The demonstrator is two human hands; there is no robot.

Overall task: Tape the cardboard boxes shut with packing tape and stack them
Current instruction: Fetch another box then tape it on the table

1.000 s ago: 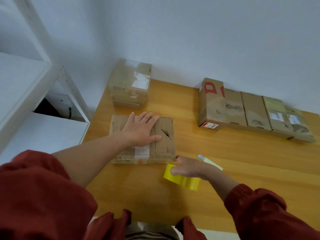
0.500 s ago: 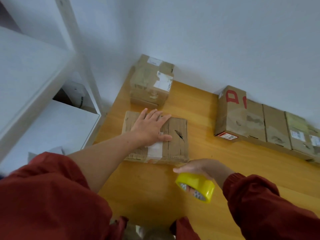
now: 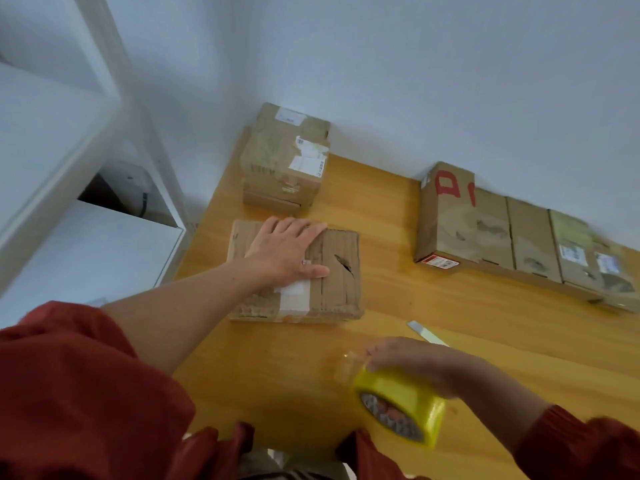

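Note:
A flat cardboard box (image 3: 332, 282) lies on the wooden table (image 3: 277, 368), with a white label strip on its top and a small tear. My left hand (image 3: 287, 247) rests flat on its top, fingers straight. My right hand (image 3: 415, 365) grips a yellow roll of packing tape (image 3: 401, 407) lifted above the table's near edge, right of the box. A short clear end of tape (image 3: 346, 367) sticks out to the left of the roll.
A stack of boxes (image 3: 285, 161) stands behind the flat box by the wall. A row of several boxes (image 3: 519, 237), one with red marks, lines the wall at right. A utility knife (image 3: 427, 335) lies on the table. White shelving (image 3: 79, 188) stands at left.
My right hand has picked the tape roll off the table and drawn it back toward me. The left hand has stayed flat on the box. The camera has shifted.

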